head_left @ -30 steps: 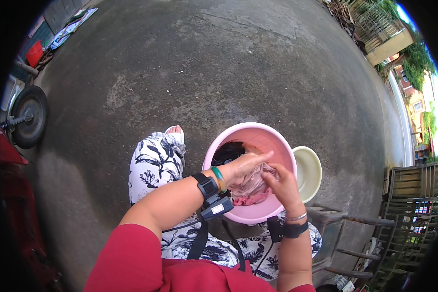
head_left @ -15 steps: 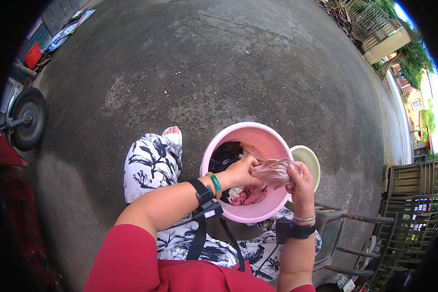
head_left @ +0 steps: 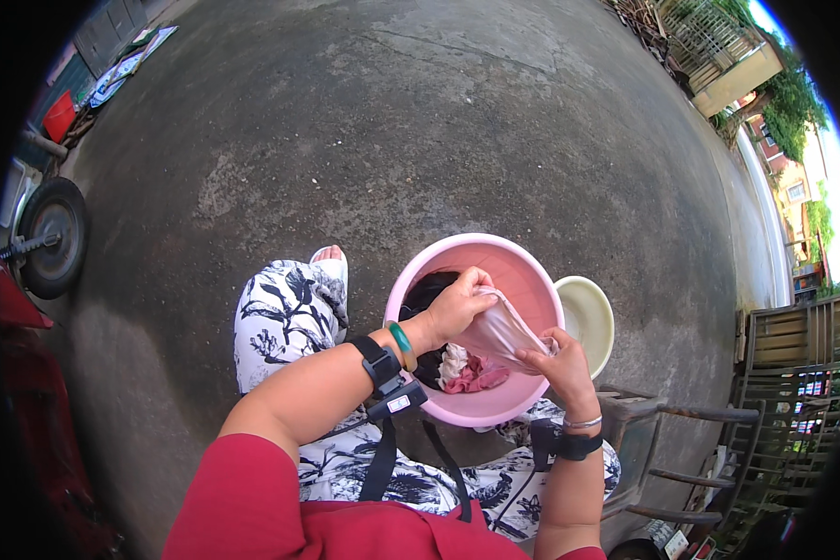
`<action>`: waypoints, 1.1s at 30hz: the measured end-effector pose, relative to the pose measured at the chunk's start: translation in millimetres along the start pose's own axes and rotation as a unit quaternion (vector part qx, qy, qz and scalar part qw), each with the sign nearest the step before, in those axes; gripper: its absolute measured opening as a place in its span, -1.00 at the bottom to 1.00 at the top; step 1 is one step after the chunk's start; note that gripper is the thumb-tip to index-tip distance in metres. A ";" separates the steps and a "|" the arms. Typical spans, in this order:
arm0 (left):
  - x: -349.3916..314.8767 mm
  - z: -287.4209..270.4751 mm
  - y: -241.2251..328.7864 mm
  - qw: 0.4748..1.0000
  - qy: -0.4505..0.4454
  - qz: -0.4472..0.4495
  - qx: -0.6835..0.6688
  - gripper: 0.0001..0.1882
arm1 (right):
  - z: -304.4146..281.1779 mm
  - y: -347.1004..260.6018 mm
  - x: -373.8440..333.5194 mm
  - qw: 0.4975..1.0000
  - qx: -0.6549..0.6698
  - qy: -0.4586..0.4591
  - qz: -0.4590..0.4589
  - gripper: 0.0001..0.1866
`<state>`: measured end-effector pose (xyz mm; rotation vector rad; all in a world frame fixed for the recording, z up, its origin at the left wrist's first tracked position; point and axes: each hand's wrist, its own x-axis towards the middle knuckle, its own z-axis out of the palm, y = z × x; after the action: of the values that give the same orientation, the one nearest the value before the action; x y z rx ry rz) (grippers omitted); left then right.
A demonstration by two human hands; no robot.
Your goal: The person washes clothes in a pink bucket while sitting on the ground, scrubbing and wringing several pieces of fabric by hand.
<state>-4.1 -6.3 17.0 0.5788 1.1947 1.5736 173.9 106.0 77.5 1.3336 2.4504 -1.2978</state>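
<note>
A thin pale pink cloth (head_left: 504, 330) hangs stretched between my two hands over a pink bucket (head_left: 518, 275). My left hand (head_left: 455, 305) pinches its upper left edge between thumb and fingers. At the lower right, my right hand (head_left: 566, 370) grips the other end near the bucket's right rim. Inside the bucket lie black cloth (head_left: 426, 295) on the left, a crumpled white cloth (head_left: 453, 363) and a rose-coloured cloth (head_left: 481, 375) toward the near side. The held cloth and my left hand hide part of the contents.
A pale yellow-green basin (head_left: 592, 322) stands just right of the bucket. Nearer on the right is a dark chair (head_left: 691, 480). My feet and patterned trousers (head_left: 289, 317) flank the bucket on concrete ground. A wheel (head_left: 54, 238) and red bucket (head_left: 60, 116) are far left.
The bunched pink cloth has been spread out between my hands. My left hand has moved up, and my right hand has come down a little.
</note>
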 end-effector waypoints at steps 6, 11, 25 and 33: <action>3.0 12.9 8.2 1.000 0.007 -0.011 -0.013 -0.75 | 6.5 1.6 4.1 0.950 0.182 0.067 -0.244 -0.83; 14.8 24.4 -26.7 0.983 0.162 -0.072 -0.044 -0.64 | 46.3 -35.1 -1.6 0.916 0.331 0.044 -0.221 -0.74; -18.1 16.4 -36.1 0.899 -0.042 -0.272 -0.342 -0.62 | 89.1 -59.0 13.7 0.884 0.000 0.281 -0.372 -0.75; -13.9 24.8 -36.3 0.926 0.012 -0.203 -0.317 -0.63 | 88.9 -63.0 7.3 0.879 0.007 0.272 -0.393 -0.72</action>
<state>37.1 -10.0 -3.3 -0.1089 0.6914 1.4871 96.3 31.7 57.8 0.7574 3.6252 -1.1227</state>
